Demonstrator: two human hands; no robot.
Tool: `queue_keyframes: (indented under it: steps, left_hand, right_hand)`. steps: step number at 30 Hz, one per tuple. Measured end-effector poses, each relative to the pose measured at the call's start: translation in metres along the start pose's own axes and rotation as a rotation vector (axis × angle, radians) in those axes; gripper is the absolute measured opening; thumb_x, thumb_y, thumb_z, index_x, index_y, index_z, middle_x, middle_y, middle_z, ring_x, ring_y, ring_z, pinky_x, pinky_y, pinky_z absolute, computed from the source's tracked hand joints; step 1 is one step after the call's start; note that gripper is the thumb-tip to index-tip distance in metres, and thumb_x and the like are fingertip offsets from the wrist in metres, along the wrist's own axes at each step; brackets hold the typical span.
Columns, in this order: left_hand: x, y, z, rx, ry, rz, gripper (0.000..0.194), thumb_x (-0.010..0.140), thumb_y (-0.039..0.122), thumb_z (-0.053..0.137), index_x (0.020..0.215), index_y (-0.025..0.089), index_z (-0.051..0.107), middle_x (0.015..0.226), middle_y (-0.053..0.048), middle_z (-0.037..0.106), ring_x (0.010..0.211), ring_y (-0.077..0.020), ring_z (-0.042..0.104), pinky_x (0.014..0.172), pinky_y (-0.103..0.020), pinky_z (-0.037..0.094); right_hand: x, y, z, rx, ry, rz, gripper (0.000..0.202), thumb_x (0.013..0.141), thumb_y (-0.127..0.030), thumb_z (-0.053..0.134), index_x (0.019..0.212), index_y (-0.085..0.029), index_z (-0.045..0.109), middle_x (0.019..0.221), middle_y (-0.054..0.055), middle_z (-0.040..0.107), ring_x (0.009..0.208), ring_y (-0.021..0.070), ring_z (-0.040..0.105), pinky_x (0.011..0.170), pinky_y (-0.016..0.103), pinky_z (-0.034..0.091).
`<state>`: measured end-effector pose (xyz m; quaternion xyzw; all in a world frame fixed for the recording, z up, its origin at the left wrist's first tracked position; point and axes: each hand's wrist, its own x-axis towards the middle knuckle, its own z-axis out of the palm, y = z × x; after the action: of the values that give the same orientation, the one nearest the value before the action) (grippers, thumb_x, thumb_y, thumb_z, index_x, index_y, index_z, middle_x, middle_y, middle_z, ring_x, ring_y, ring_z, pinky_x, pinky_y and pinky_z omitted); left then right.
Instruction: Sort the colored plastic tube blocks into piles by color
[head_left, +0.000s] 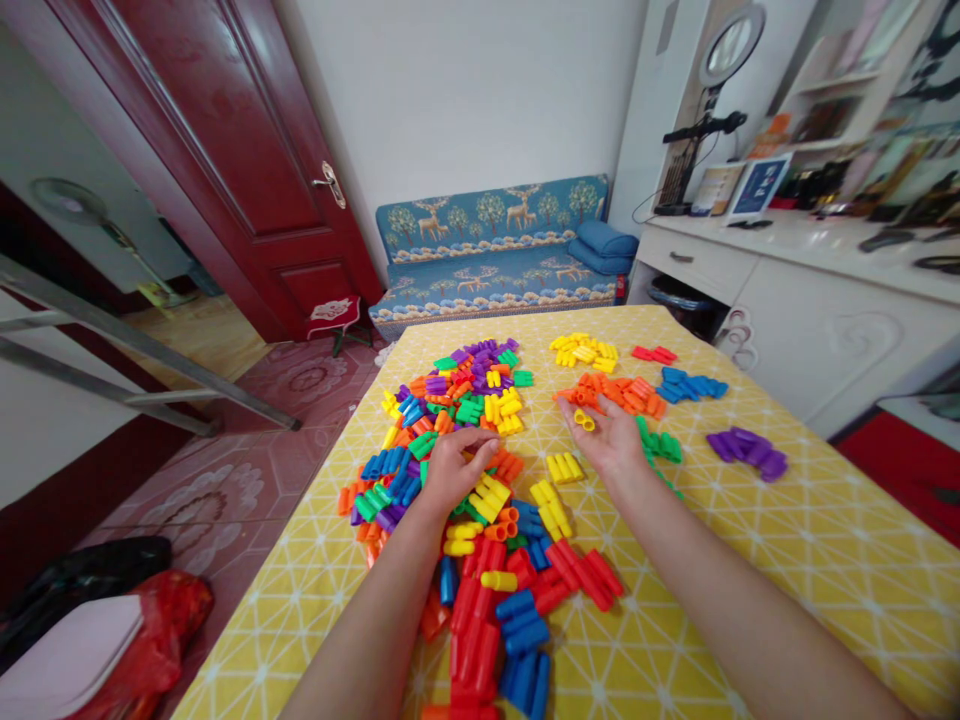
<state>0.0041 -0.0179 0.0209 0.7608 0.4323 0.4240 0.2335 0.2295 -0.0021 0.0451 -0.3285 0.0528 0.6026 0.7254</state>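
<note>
My left hand (459,468) is over the mixed pile of plastic bullet-shaped building blocks (471,410), its thumb and fingertips drawn close together beside some orange blocks (508,465). Whatever may be between those fingertips is hidden. To the right, my right hand (616,440) is turned palm up and holds a yellow building block (583,420) near its fingers, with the hollow ends showing. Just beyond this hand lies a group of orange blocks (637,396). Green blocks (661,443) sit beside its wrist. Two yellow clusters (564,467) (551,508) rest between my hands.
Separate groups of yellow (585,350), red (654,354), blue (691,385) and purple blocks (748,452) lie at the right on the yellow patterned tablecloth (750,590). Red blocks (474,630) reach toward the near edge. A blue sofa (495,255) stands behind the table, a white cabinet (817,320) to the right.
</note>
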Motion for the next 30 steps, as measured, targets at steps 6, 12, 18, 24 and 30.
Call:
queue_keyframes:
  steps: [6,12,18,24,30]
  left_hand:
    - [0.000,0.000,0.000,-0.001,0.002,0.001,0.020,0.085,0.032,0.059,0.085,0.017,0.073,0.083,-0.005,0.075,0.074,-0.0167,0.068,0.068,-0.025,0.051]
    - [0.001,0.000,0.000,0.014,0.000,0.017,0.020,0.085,0.031,0.059,0.083,0.017,0.072,0.081,-0.005,0.074,0.073,-0.0168,0.068,0.067,-0.024,0.050]
    - [0.001,0.001,0.000,0.025,-0.006,0.007,0.019,0.085,0.029,0.058,0.083,0.016,0.073,0.080,-0.005,0.074,0.072,-0.0164,0.067,0.066,-0.024,0.050]
    - [0.001,0.000,0.000,0.040,-0.005,0.022,0.020,0.086,0.029,0.057,0.083,0.016,0.072,0.079,-0.005,0.074,0.070,-0.0156,0.067,0.065,-0.024,0.050]
    - [0.002,0.002,0.000,0.048,-0.006,0.022,0.020,0.086,0.030,0.057,0.082,0.016,0.072,0.077,-0.004,0.074,0.068,-0.0154,0.066,0.063,-0.023,0.049]
  right_hand:
    - [0.001,0.002,-0.004,-0.028,-0.055,-0.044,0.009,0.091,-0.024,0.044,0.094,-0.019,0.051,0.095,0.003,0.058,0.089,0.0131,0.064,0.074,0.030,0.060]
    - [0.003,0.002,-0.006,-0.020,-0.030,-0.063,0.011,0.092,-0.027,0.042,0.091,-0.020,0.050,0.091,0.002,0.059,0.085,0.0124,0.064,0.074,0.029,0.060]
    - [-0.002,0.010,-0.001,-0.213,-0.004,0.059,0.018,0.092,-0.013,0.038,0.080,-0.019,0.050,0.074,0.001,0.062,0.068,0.0097,0.064,0.062,0.020,0.057]
    - [-0.025,0.021,0.001,-0.473,-0.357,0.265,0.017,0.089,-0.015,0.046,0.086,-0.013,0.063,0.081,0.008,0.071,0.079,0.0149,0.069,0.072,0.027,0.056]
    - [-0.024,0.034,-0.012,-1.089,-0.635,-0.051,0.020,0.081,-0.031,0.061,0.091,-0.015,0.068,0.088,0.007,0.072,0.075,0.0157,0.068,0.072,0.027,0.051]
